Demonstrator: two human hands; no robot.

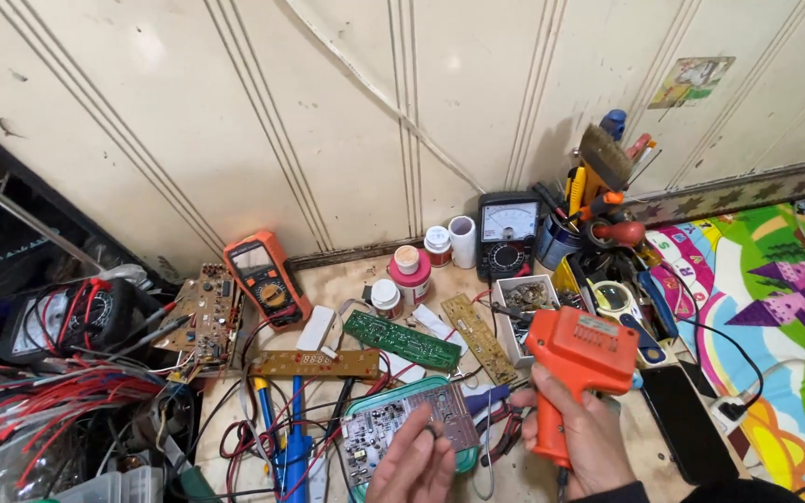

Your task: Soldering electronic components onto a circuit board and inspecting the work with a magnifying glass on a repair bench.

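Holding an orange soldering gun (pixel 578 368) in our right hand (pixel 578 430), fingers closed round its grip, we keep its tip over a circuit board (pixel 414 424) near the front edge of the table (pixel 356 275). Our left hand (pixel 414 464) pinches the board's near edge, steadying it on a teal tray (pixel 358 410). Judging by this, soldering is under way; we cannot tell which joints are finished. The board looks grey-white, crowded with small parts, lying flat amid red wires (pixel 263 438) and other boards.
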